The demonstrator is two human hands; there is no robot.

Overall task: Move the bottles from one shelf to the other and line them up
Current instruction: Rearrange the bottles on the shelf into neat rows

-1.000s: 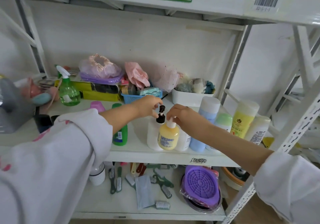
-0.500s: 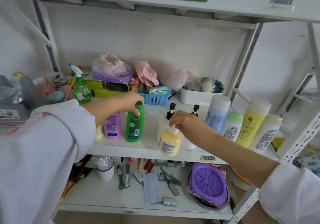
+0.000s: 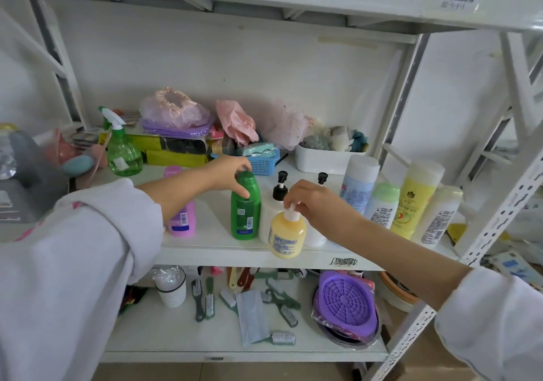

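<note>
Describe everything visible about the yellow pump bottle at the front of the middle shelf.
The squat, rounded yellow plastic pump bottle has a white pump head and a white-and-blue printed label. It is upright at the front edge of the white metal shelf, just in front of a white pump bottle with a black head. The right hand has its grip on the pump head; whether the base rests on the shelf is unclear.

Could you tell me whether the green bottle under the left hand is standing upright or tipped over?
Upright. The green bottle stands on its base on the shelf, cap at the top, with the left hand gripping its cap.
</note>
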